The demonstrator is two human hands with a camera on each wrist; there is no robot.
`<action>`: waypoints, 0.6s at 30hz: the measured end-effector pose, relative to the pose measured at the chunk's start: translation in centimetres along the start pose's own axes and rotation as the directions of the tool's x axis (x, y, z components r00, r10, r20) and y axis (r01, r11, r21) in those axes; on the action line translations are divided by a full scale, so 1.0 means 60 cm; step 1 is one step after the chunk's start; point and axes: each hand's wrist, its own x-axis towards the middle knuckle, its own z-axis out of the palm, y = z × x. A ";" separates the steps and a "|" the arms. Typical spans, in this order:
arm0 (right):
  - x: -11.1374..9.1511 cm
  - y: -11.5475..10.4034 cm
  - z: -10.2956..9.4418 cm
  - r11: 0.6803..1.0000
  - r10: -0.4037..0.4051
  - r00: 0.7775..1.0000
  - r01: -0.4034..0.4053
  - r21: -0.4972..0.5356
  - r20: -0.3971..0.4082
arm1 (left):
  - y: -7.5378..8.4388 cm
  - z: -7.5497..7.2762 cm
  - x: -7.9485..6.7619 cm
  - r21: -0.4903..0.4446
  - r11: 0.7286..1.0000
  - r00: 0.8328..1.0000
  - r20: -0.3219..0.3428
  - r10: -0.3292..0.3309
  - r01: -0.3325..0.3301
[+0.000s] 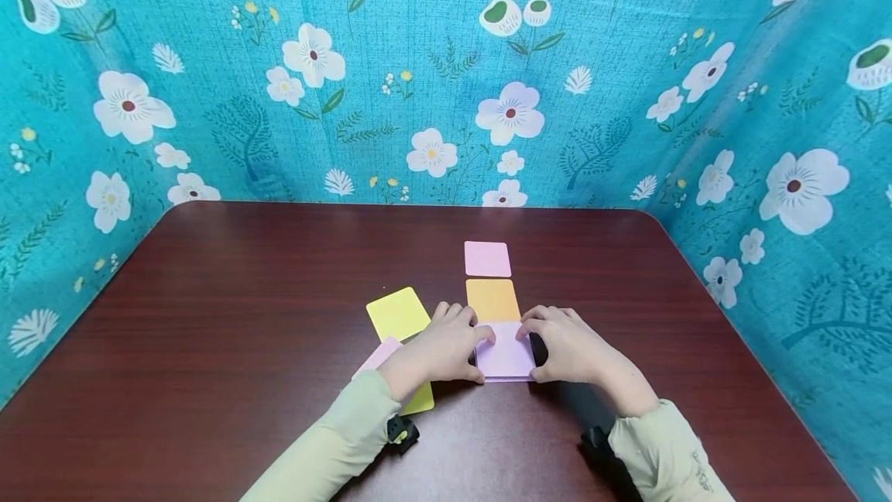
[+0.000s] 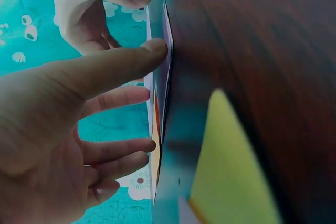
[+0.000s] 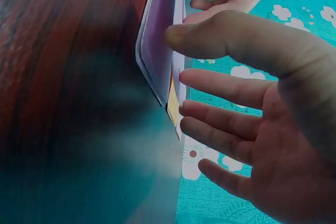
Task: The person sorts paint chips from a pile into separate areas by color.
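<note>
Lilac card [image 1: 505, 355] was found just on the near side of the orange card [image 1: 492, 300]; left hand [image 1: 444, 345] and right hand [image 1: 574, 343] pinched its opposite side edges, neither hand nearer.

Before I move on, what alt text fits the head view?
A person's left hand and right hand hold a lilac square by its sides over a dark table. Beyond it lie an orange square, then a pink square; yellow squares lie left; blue floral fabric hangs behind.

Plain pale-lilac card [image 1: 505, 355], broad side up, at the near edge of an orange card [image 1: 492, 300]
</note>
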 end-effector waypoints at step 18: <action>0.010 -0.024 0.004 0.996 -0.028 1.000 0.027 -0.090 -0.006 | -0.007 -0.002 -0.003 0.002 1.000 0.999 0.032 0.022 -0.022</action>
